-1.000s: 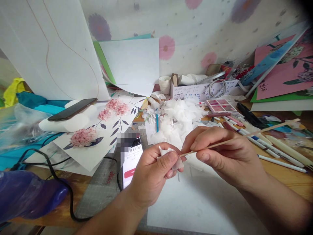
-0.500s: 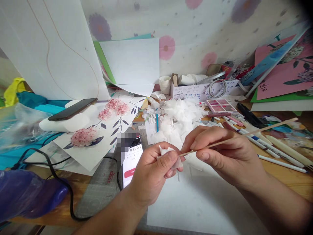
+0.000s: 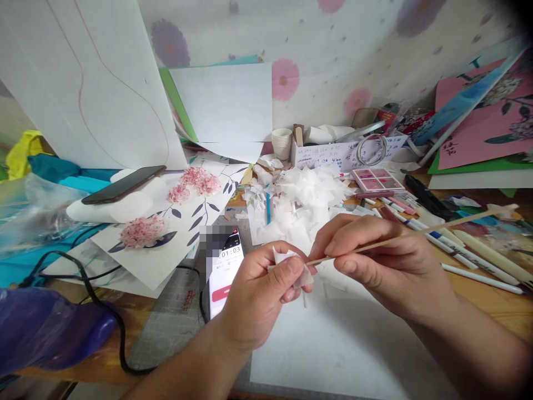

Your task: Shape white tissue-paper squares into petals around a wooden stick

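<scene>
Thin wooden stick [image 3: 433,228] met white tissue paper [image 3: 282,257] above a cluttered bench [image 3: 495,305]

The left hand [image 3: 260,291] was curled closed, its thumb pressed flat over the tissue paper, which stuck out as thin, soft, crinkled corners on either side. The right hand [image 3: 385,272] pinched the smooth, straight wooden stick between thumb and fingertips, close to its lower end. That end ran to the edge of the tissue paper; its very tip was hidden. The stick slanted up to the right, its far end well clear of the fingers.

Below the hands lay a smooth white sheet [image 3: 325,344], partly over a grey gridded cutting mat [image 3: 166,328]. Just behind them rose a loose, feathery heap of tissue pieces [image 3: 310,191], with a slim blue rod [image 3: 268,208] at its left side. A lit phone [image 3: 225,278] lay beside the left wrist.

To the left, crumbly-looking pink flower clusters [image 3: 142,231] stood out in relief from flat paper painted with dark leaves, near a glossy purple plastic bag [image 3: 50,328] and a looping black cable [image 3: 104,311]. To the right were slender white-barrelled markers [image 3: 452,253] and a square-panned pink palette [image 3: 378,180]. Ribbed paper cups [image 3: 282,144] stood nested at the back.
</scene>
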Tool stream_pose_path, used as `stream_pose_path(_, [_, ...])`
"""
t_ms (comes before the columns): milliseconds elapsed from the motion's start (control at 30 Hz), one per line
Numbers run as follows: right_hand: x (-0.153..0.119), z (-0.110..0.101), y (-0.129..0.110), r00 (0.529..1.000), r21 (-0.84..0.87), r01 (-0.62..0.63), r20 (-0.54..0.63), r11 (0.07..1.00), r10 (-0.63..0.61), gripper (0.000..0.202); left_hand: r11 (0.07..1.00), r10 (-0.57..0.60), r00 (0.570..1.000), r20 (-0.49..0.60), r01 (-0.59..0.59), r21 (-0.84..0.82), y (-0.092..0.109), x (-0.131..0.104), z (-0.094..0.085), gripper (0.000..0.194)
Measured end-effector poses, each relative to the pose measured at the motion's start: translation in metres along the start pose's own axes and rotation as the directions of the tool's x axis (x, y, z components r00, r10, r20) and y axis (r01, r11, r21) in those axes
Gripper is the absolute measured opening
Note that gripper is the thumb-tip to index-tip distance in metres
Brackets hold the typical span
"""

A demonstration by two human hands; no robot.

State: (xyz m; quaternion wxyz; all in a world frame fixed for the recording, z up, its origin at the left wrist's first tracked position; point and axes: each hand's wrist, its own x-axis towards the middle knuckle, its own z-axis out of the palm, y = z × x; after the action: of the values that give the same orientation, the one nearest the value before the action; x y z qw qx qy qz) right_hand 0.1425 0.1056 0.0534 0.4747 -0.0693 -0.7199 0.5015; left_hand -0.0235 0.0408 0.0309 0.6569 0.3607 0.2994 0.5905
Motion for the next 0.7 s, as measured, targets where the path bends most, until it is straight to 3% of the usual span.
stream_pose_path(700, [-0.0005,-0.0002,-0.0017,0.999,-0.02,-0.029,0.013,0.999,0.029,0.013,1.0,0.006,1.0,0.005,-0.006,0.026,-0.0001,-0.0011,-0.0012,0.019])
